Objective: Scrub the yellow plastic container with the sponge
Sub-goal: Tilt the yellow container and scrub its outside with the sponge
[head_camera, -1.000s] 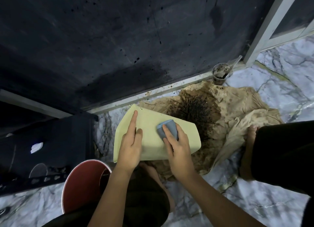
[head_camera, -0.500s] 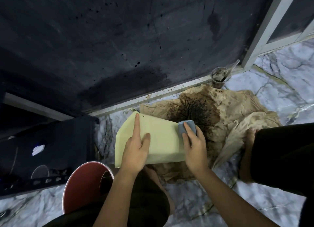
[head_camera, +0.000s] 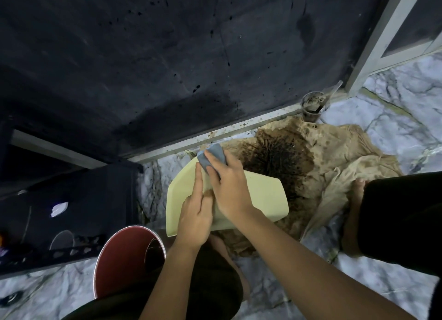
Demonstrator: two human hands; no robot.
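Observation:
A pale yellow plastic container (head_camera: 263, 197) lies on its side above a stained cloth, low in the middle of the view. My left hand (head_camera: 197, 212) grips its near left part, index finger stretched along the flat face. A blue-grey sponge (head_camera: 211, 159) is pressed on the container's far top corner, and my right hand (head_camera: 227, 185) is shut on it, crossing over my left hand's fingers. The hands hide the container's middle.
A beige cloth (head_camera: 334, 166) with a dark brown stain lies on the marble floor. A red bucket (head_camera: 124, 257) stands at lower left. A dirty plastic cup (head_camera: 313, 106) sits by the door track. A black rack (head_camera: 67, 212) fills the left. Bare feet (head_camera: 356, 200) rest at right.
My right hand has slid the sponge from the container's right edge up and left to its far top corner. The left hand keeps its grip; the container has tilted slightly.

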